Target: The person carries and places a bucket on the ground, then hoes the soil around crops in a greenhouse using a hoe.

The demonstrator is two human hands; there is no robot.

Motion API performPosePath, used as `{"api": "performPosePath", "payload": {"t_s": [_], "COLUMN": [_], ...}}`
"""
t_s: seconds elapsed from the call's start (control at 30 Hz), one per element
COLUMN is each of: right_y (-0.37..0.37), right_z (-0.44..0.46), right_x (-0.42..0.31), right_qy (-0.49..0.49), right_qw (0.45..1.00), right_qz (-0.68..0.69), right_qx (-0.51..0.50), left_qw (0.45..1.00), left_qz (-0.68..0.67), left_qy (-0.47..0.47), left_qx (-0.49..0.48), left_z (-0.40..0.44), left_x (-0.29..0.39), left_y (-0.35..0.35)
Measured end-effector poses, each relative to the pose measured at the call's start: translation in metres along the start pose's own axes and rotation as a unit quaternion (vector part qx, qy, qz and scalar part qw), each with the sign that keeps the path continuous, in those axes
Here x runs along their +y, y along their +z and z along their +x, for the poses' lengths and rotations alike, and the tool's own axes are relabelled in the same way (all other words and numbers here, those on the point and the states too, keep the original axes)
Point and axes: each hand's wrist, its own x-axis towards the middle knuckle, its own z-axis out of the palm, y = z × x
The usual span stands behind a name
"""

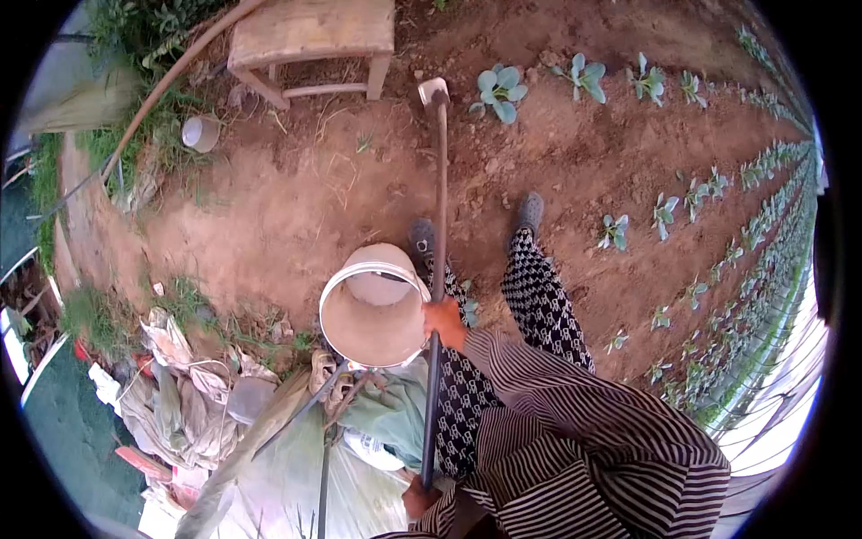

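Note:
A long-handled hoe [441, 189] extends up the view, its pale metal head [433, 92] over the soil at the top. My right hand [446, 323] is wrapped round the middle of the shaft. Nearer my body, my left hand [420, 497] grips the dark lower end, partly cut off from sight by the sleeve. Just left of my right hand is a white bucket [377, 310], its open mouth facing the camera; no contents can be made out. My feet in grey shoes [531, 211] stand on either side of the shaft.
Leafy seedlings [500, 92] grow in rows at the right. A wooden stool [312, 36] stands at the top left, near a small white pot [200, 134] and a hose [171, 76]. Crumpled sacks [175, 395] and plastic sheeting [364, 490] lie at the lower left.

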Motion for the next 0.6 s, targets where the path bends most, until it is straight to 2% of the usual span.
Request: {"api": "performPosePath", "payload": {"t_s": [0.03,0.1,0.13,0.17,0.23,0.27,0.3,0.33,0.37,0.43,0.5,0.53,0.6], "right_y": [-0.003,-0.015,-0.012,-0.006,0.001,0.001,-0.003,-0.009,-0.017,-0.039,-0.074,-0.096,-0.147], "right_z": [-0.009,-0.007,-0.012,-0.015,-0.022,-0.023,-0.025,-0.024,-0.028,-0.025,0.012,0.032,0.106], "right_x": [0.006,0.0,-0.02,-0.044,-0.098,-0.122,-0.146,-0.17,-0.193,-0.237,-0.271,-0.274,-0.233], "right_qy": [0.059,0.154,0.11,0.066,-0.01,-0.042,-0.079,-0.116,-0.154,-0.228,-0.3,-0.331,-0.375], "right_qw": [0.998,0.966,0.967,0.966,0.969,0.973,0.977,0.98,0.978,0.967,0.953,0.943,0.908], "right_qz": [0.035,0.162,0.18,0.198,0.203,0.192,0.171,0.147,0.137,0.114,0.054,0.024,-0.185], "right_qx": [-0.005,-0.129,-0.141,-0.153,-0.143,-0.122,-0.097,-0.071,-0.044,0.01,0.0,-0.002,-0.01], "left_qw": [0.999,0.987,0.991,0.989,0.98,0.978,0.978,0.988,0.984,0.981,0.983,0.985,0.985], "left_qz": [0.048,0.142,0.077,0.094,0.124,0.076,0.088,0.065,0.047,0.019,-0.005,-0.013,0.073], "left_qy": [-0.019,-0.049,-0.062,-0.019,0.038,0.091,0.112,0.083,0.143,0.184,0.18,0.173,0.156], "left_qx": [0.018,0.057,0.095,0.114,0.149,0.17,0.151,0.117,0.097,0.061,0.026,0.007,-0.02], "left_z": [-0.007,-0.004,0.009,0.021,0.052,0.07,0.086,0.1,0.127,0.142,0.158,0.163,0.143], "left_x": [0.008,0.026,0.018,0.008,0.035,0.044,0.066,0.085,0.075,0.142,0.176,0.192,0.212], "left_y": [-0.006,-0.009,0.0,0.01,0.012,0.015,0.012,0.016,0.032,0.035,0.056,0.068,0.076]}}
